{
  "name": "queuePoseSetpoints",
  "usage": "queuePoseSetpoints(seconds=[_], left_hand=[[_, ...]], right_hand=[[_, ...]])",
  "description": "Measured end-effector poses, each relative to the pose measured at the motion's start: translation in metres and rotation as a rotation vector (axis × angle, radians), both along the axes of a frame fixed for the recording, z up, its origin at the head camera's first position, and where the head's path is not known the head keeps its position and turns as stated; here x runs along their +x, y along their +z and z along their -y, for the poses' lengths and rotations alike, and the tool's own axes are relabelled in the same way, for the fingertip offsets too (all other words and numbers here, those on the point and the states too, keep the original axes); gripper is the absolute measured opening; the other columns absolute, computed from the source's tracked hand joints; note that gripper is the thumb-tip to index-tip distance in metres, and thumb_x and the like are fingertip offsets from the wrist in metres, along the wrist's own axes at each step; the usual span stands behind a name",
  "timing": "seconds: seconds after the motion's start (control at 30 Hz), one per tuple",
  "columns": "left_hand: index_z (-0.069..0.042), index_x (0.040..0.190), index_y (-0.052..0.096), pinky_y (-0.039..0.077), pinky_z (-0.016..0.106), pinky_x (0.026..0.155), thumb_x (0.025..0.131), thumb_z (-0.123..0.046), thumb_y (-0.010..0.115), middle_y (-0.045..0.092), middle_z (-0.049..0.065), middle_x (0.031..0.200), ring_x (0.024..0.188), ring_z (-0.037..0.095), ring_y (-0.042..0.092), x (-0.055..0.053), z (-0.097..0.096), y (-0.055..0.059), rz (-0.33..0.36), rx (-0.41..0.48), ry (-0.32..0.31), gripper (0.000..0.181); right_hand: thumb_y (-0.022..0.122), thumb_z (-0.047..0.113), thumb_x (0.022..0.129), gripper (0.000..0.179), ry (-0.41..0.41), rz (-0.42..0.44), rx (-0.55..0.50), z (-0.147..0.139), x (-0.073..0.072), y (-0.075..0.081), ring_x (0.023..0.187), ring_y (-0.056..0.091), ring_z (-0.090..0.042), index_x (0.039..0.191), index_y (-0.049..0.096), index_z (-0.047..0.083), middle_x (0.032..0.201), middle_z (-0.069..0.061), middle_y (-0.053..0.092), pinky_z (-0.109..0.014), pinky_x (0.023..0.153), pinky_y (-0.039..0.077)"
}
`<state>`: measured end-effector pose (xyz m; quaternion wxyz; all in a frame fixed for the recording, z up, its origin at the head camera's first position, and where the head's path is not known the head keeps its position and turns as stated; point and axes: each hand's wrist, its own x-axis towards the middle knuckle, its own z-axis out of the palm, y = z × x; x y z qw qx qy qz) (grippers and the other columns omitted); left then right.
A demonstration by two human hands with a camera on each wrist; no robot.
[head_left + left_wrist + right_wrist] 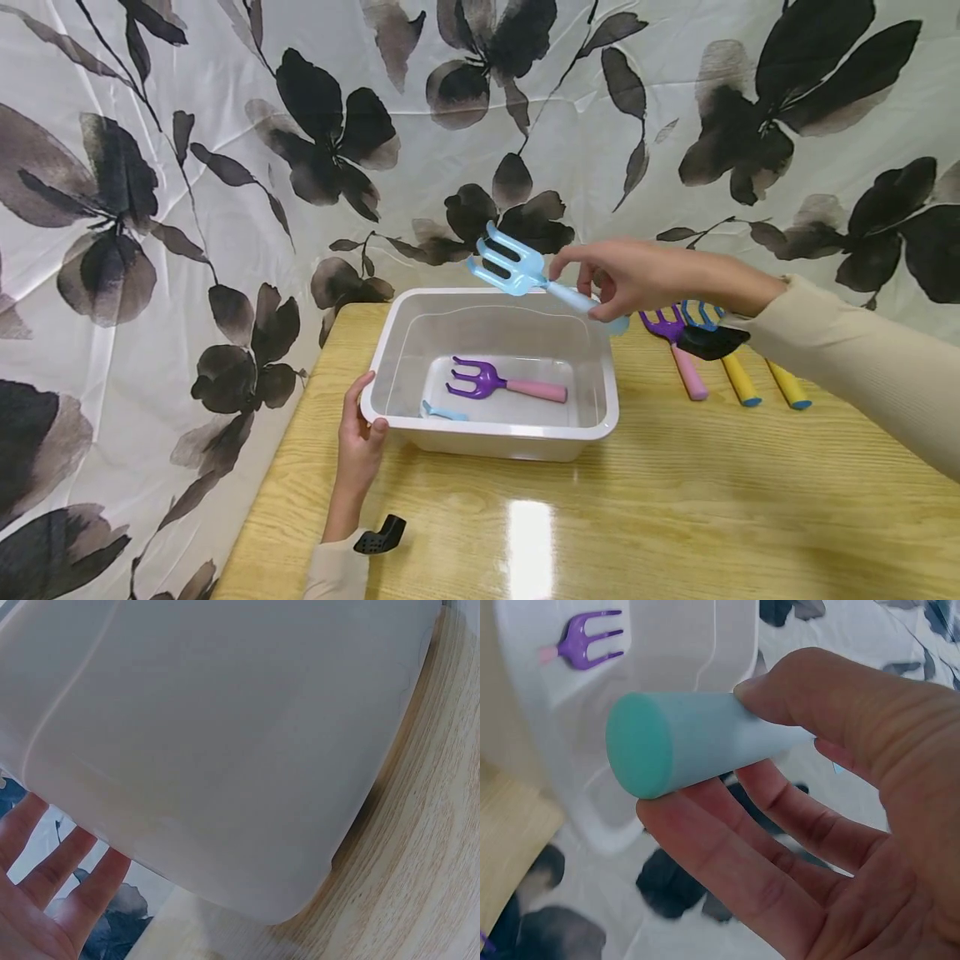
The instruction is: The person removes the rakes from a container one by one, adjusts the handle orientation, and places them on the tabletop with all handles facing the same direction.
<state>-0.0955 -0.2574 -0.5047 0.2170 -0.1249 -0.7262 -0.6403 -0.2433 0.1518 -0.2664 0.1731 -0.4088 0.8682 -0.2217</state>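
Observation:
My right hand (637, 275) pinches the handle of a light blue hand rake (517, 271), thumb on one side and fingers on the other. The rake is held above the back right of a white plastic tub (491, 431), its tines pointing left. In the right wrist view the handle's teal end (639, 746) faces the camera. My left hand (360, 446) grips the tub's left front corner, thumb at the rim and fingers (94, 892) against the outer side. Inside the tub lies a purple hand rake (480, 381) with a pink handle. Near it shows a light blue piece (444, 412), partly hidden by the front wall.
Right of the tub, on the wooden table (675, 500), lie a purple rake with a pink handle (688, 373), a blue rake with a yellow handle (741, 381) and another yellow handle (789, 385). My right arm partly covers them. A floral cloth (600, 150) hangs behind and at left.

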Motion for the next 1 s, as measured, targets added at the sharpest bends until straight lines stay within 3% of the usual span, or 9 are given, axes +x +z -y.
queuePoseSetpoints(seconds=[0.17, 0.37, 0.57, 0.8, 1.0], left_hand=[[-0.004, 0.153, 0.037, 0.05, 0.019, 0.089, 0.099, -0.048, 0.066, 0.048, 0.01, 0.143, 0.115, 0.029, 0.055, 0.002, -0.001, -0.001, -0.019, -0.004, 0.007, 0.075], [-0.005, 0.154, 0.037, 0.05, 0.02, 0.091, 0.1, -0.047, 0.065, 0.047, 0.015, 0.145, 0.117, 0.03, 0.054, 0.002, -0.001, -0.002, -0.012, -0.018, 0.007, 0.074], [-0.005, 0.154, 0.037, 0.051, 0.024, 0.093, 0.1, -0.043, 0.066, 0.047, 0.02, 0.144, 0.117, 0.031, 0.055, 0.001, -0.002, -0.002, -0.015, -0.006, 0.006, 0.072], [-0.005, 0.154, 0.036, 0.05, 0.02, 0.092, 0.101, -0.042, 0.066, 0.046, 0.016, 0.144, 0.118, 0.028, 0.054, 0.002, -0.003, -0.004, -0.007, 0.012, -0.001, 0.072], [-0.007, 0.155, 0.036, 0.05, 0.02, 0.093, 0.101, -0.042, 0.066, 0.045, 0.02, 0.146, 0.12, 0.033, 0.053, 0.001, -0.006, -0.001, 0.007, -0.001, 0.003, 0.071]], right_hand=[[0.081, 0.001, 0.085, 0.06, -0.116, -0.01, -0.026, -0.035, 0.008, 0.003, 0.071, 0.067, -0.018, 0.135, 0.055, 0.019, 0.096, -0.004, 0.068, -0.031, 0.063, 0.058], [0.082, 0.003, 0.086, 0.064, -0.269, 0.082, -0.043, -0.083, 0.018, -0.007, 0.076, 0.07, -0.02, 0.139, 0.05, 0.015, 0.105, -0.011, 0.067, -0.034, 0.059, 0.06], [0.08, 0.002, 0.087, 0.065, -0.377, 0.083, -0.042, -0.133, 0.029, -0.031, 0.078, 0.069, -0.021, 0.142, 0.047, 0.015, 0.109, -0.014, 0.066, -0.035, 0.06, 0.06], [0.078, 0.0, 0.088, 0.068, -0.515, 0.091, -0.026, -0.184, 0.045, -0.063, 0.077, 0.069, -0.022, 0.144, 0.042, 0.011, 0.108, -0.017, 0.065, -0.036, 0.058, 0.06], [0.077, -0.002, 0.087, 0.072, -0.619, 0.095, -0.013, -0.229, 0.069, -0.099, 0.075, 0.069, -0.024, 0.146, 0.035, 0.001, 0.102, -0.019, 0.064, -0.037, 0.055, 0.059]])
